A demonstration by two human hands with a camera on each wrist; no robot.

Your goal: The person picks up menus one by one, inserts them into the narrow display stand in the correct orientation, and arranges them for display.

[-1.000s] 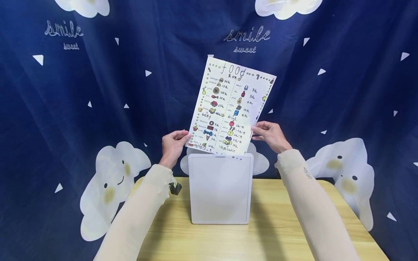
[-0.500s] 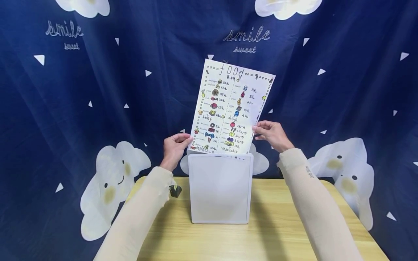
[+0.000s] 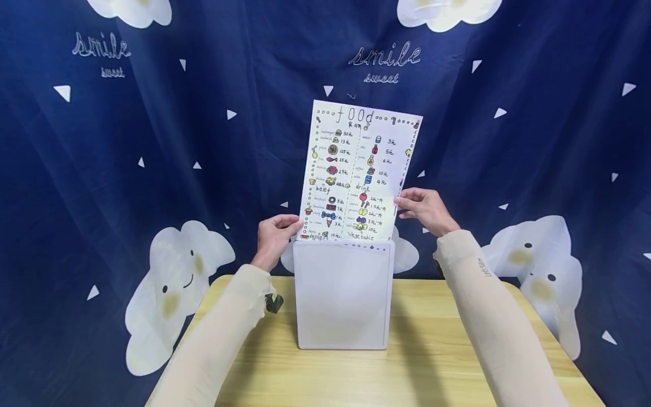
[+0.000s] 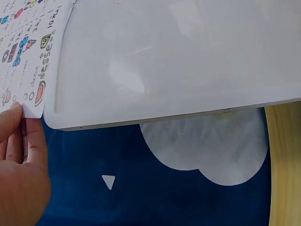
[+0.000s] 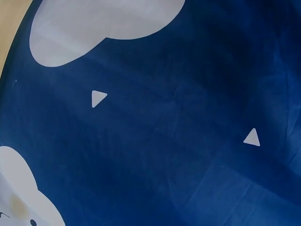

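A hand-drawn "food" menu sheet (image 3: 357, 172) stands upright, its bottom edge just inside the top of a white translucent sleeve (image 3: 343, 294) that stands on the wooden table (image 3: 422, 362). My left hand (image 3: 276, 234) pinches the sheet's lower left corner (image 4: 29, 77), fingers (image 4: 19, 155) against the paper beside the sleeve (image 4: 178, 61). My right hand (image 3: 423, 209) pinches the sheet's right edge a little higher. The right wrist view shows only the backdrop; the hand is out of its frame.
A dark blue curtain (image 3: 152, 141) printed with white clouds and "smile sweet" hangs close behind the table. The curtain (image 5: 188, 132) fills the right wrist view. A small dark object (image 3: 273, 301) lies on the table under my left forearm.
Both hands lowered the sheet and turned it more upright; its bottom edge has gone from just above the sleeve's top into the opening.
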